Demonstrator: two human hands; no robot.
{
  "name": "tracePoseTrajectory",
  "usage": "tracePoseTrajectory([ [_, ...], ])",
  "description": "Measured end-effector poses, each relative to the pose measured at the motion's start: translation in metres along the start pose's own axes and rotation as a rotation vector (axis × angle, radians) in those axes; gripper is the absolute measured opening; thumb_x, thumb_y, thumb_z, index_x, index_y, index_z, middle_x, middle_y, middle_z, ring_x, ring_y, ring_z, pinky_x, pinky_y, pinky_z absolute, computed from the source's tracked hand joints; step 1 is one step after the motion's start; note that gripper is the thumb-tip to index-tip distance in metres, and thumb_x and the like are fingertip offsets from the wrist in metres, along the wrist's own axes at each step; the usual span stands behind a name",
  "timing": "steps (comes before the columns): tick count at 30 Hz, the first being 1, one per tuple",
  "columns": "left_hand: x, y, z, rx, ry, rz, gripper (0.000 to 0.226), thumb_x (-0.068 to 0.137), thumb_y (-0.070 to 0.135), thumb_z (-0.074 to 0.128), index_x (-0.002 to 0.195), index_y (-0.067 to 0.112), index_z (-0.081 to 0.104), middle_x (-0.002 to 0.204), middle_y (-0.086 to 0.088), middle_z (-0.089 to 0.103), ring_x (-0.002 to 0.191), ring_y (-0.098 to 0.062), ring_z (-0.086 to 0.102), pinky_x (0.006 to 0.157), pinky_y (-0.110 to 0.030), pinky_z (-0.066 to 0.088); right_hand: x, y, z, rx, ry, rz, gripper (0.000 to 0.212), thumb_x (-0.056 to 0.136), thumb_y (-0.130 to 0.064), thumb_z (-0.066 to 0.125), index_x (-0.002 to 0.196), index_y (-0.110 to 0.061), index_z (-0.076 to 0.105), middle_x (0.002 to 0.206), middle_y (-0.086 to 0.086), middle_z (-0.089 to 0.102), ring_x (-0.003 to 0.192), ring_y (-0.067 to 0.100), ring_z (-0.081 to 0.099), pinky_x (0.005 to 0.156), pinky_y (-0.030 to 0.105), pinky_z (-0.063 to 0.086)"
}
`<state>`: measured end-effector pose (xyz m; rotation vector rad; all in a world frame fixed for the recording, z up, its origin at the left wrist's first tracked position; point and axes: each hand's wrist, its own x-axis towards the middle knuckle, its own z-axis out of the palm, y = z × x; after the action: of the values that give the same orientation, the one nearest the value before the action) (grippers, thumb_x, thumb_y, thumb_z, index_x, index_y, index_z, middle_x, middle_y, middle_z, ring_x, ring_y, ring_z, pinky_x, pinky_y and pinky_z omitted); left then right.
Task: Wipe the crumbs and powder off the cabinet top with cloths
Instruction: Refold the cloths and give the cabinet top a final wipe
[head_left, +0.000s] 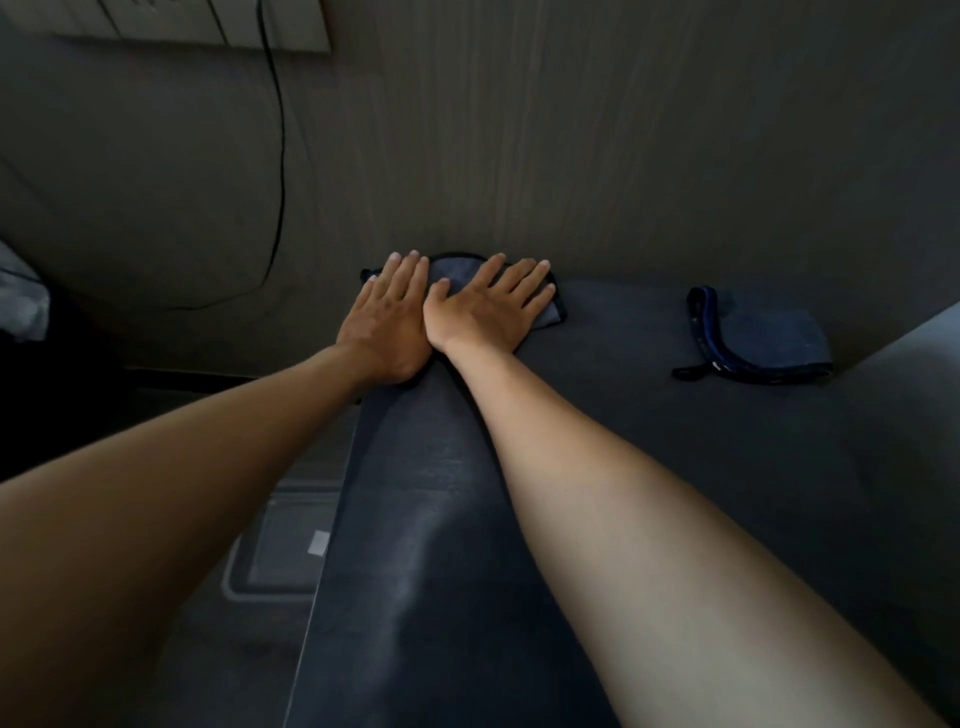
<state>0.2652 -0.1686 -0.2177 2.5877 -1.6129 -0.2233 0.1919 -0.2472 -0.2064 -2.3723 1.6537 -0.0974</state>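
Both grips lie spread flat, left hand (387, 317) beside right hand (488, 306), pressing the cloth (548, 314) beneath them against the surface (649, 415) at the wall. Best drag evenly toward yourself, keeping palms down; a spare cloth (769, 338) lies right.

**Dark cabinet top with two cloths**

The dark blue-grey cabinet top (649, 441) runs from the bottom centre of the frame up to the wall at mid-frame. Two cloths lie directly on it. A grey-blue cloth (550, 312) sits at its far left corner against the wall, flattened. A folded blue cloth (769, 338) with dark edging rests well apart, at the right of the frame.
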Motion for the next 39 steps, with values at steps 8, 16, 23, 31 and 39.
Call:
tracePoseTrajectory([
  [8, -0.043, -0.013, 0.006, -0.155, -0.045, -0.068, 0.079, 0.101, 0.042, 0.038, 0.156, 0.010, -0.009, 0.164, -0.008, -0.016, 0.150, -0.021, -0.017, 0.122, -0.040, -0.001, -0.041, -0.012, 0.014, 0.029, 0.033, -0.056, 0.083, 0.092, -0.055, 0.028, 0.156, -0.008, 0.003, 0.159, 0.026, -0.009, 0.146, 0.041, -0.017, 0.115, 0.056, -0.010],
  [16, -0.103, 0.000, 0.006, -0.019, -0.098, 0.013, 0.079, 0.100, 0.039, 0.038, 0.156, 0.015, -0.012, 0.162, -0.013, -0.021, 0.149, -0.026, -0.022, 0.121, -0.040, -0.004, -0.097, 0.010, 0.016, 0.044, 0.046, -0.081, 0.082, 0.092, -0.054, 0.028, 0.156, -0.010, 0.005, 0.160, 0.025, -0.008, 0.147, 0.040, -0.015, 0.116, 0.056, -0.007],
  [23, -0.168, 0.021, 0.004, 0.102, -0.138, 0.053, 0.080, 0.100, 0.050, 0.031, 0.154, 0.015, -0.017, 0.159, -0.013, -0.027, 0.147, -0.028, -0.026, 0.117, -0.039, -0.012, -0.160, 0.035, 0.016, 0.059, 0.070, -0.093, 0.080, 0.091, -0.053, 0.030, 0.156, -0.010, 0.011, 0.160, 0.025, -0.003, 0.148, 0.039, -0.010, 0.116, 0.056, -0.004],
  [31, -0.224, 0.047, 0.020, 0.135, -0.135, 0.055, 0.085, 0.090, 0.059, 0.010, 0.155, 0.009, -0.014, 0.160, -0.014, -0.026, 0.146, -0.029, -0.027, 0.118, -0.038, -0.011, -0.222, 0.075, 0.010, 0.066, 0.083, -0.092, 0.076, 0.093, -0.050, 0.029, 0.156, -0.011, 0.015, 0.161, 0.023, -0.001, 0.149, 0.038, -0.008, 0.118, 0.055, -0.001],
  [39, -0.242, 0.071, 0.027, 0.148, -0.028, 0.119, 0.080, 0.091, 0.051, 0.038, 0.152, 0.000, 0.027, 0.161, -0.018, 0.019, 0.149, -0.032, 0.018, 0.116, -0.043, 0.021, -0.237, 0.105, 0.001, 0.034, 0.062, -0.100, 0.077, 0.092, -0.050, 0.027, 0.156, -0.011, 0.009, 0.160, 0.024, -0.007, 0.148, 0.038, -0.012, 0.118, 0.057, 0.000],
])
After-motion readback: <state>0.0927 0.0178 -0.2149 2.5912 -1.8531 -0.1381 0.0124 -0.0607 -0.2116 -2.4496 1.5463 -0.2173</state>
